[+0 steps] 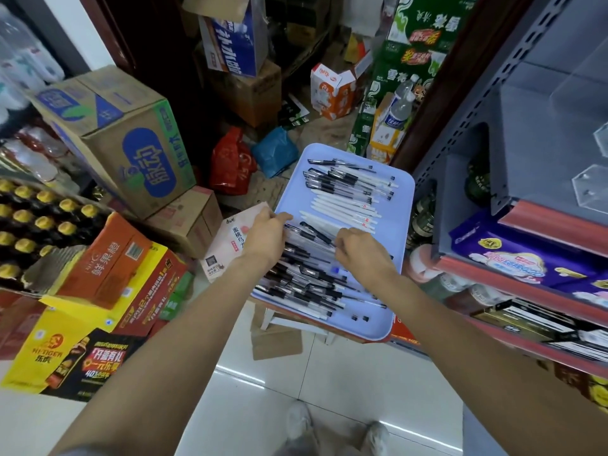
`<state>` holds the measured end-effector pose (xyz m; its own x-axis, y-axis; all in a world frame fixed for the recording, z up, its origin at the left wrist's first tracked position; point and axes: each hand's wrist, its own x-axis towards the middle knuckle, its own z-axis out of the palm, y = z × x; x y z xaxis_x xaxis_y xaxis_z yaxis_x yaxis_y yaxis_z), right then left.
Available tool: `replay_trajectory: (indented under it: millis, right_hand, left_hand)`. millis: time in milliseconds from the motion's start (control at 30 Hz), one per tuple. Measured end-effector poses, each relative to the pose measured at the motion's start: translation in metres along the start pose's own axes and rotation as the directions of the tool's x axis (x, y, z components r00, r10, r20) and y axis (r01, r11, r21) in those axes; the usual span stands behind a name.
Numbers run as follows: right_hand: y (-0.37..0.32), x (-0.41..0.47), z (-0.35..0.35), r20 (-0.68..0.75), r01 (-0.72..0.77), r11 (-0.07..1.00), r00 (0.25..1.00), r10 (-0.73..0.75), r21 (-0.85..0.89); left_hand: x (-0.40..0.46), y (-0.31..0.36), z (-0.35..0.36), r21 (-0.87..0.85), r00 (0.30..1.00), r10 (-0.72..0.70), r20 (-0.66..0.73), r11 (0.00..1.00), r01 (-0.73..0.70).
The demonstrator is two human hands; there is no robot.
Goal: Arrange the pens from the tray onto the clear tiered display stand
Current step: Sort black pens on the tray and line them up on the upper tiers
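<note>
A pale blue tray (399, 205) rests on a stool in front of me, holding several black-capped clear pens and white pens (343, 205). My left hand (265, 236) reaches over the tray's left edge, and its fingertips pinch the end of a black-capped pen (309, 232). My right hand (360, 250) hovers over the tray's middle, fingers curled onto the other end of the same pen. The clear tiered display stand (559, 133) sits on the upper shelf at right, holding no pens that I can see.
Cardboard drink boxes (131, 136) and crates of bottles (36, 218) crowd the left. A grey shelf unit (513, 258) with purple packets stands at right. Two small black caps (359, 318) lie at the tray's near end. White floor tiles and my shoes lie below.
</note>
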<state>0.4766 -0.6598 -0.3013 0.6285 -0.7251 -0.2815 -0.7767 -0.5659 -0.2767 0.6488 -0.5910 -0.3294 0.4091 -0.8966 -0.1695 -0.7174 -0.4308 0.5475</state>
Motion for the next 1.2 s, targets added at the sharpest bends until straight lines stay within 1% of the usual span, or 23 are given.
replay_trajectory:
  millis: [67, 133, 300, 400, 500, 600, 667, 800, 900, 1100, 1200]
  right_hand:
    - [0.004, -0.002, -0.002, 0.002, -0.025, 0.996, 1.0, 0.025, 0.086]
    - [0.007, -0.003, -0.004, -0.006, -0.045, 0.986, 0.999, 0.047, 0.159]
    - [0.009, -0.004, -0.003, 0.001, -0.067, 0.966, 0.998, 0.069, 0.248]
    - [0.008, -0.004, -0.002, 0.005, -0.076, 0.96, 0.997, 0.077, 0.269]
    - [0.008, -0.004, -0.003, 0.011, -0.086, 0.957, 0.996, 0.086, 0.278]
    - [0.006, -0.005, -0.004, 0.004, -0.074, 0.953, 0.997, 0.077, 0.293]
    - [0.005, -0.005, -0.005, 0.002, -0.077, 0.954, 0.997, 0.08, 0.29]
    - [0.004, -0.006, -0.006, 0.011, -0.101, 0.948, 0.995, 0.102, 0.302]
    - [0.005, -0.005, -0.003, -0.001, -0.119, 0.939, 0.992, 0.126, 0.322]
    - [0.007, -0.004, 0.001, -0.026, -0.116, 0.93, 0.991, 0.133, 0.349]
    - [0.008, -0.004, 0.001, -0.024, -0.116, 0.929, 0.991, 0.133, 0.352]
  left_hand:
    - [0.002, -0.002, -0.002, 0.011, 1.0, -0.013, -0.028, 1.0, 0.013]
    - [0.005, -0.004, -0.006, 0.011, 0.999, 0.009, -0.037, 1.0, -0.009]
    - [0.009, -0.006, -0.012, 0.028, 0.997, 0.049, 0.065, 0.998, -0.051]
    - [0.012, -0.003, -0.012, -0.021, 0.997, -0.01, 0.071, 1.0, 0.011]
    - [0.013, 0.008, -0.012, -0.084, 0.991, -0.109, 0.077, 0.99, 0.115]
    - [0.015, 0.018, -0.013, -0.004, 0.978, -0.183, 0.097, 0.983, 0.184]
    - [0.018, 0.02, -0.013, 0.034, 0.971, -0.207, 0.122, 0.978, 0.204]
    - [0.022, 0.019, -0.015, 0.046, 0.972, -0.193, 0.133, 0.981, 0.189]
    - [0.024, 0.016, -0.022, 0.051, 0.968, -0.174, 0.181, 0.985, 0.168]
    - [0.026, 0.016, -0.023, 0.215, 0.973, -0.104, 0.207, 0.975, 0.059]
    - [0.024, 0.012, -0.023, 0.148, 0.977, -0.084, 0.194, 0.987, 0.055]
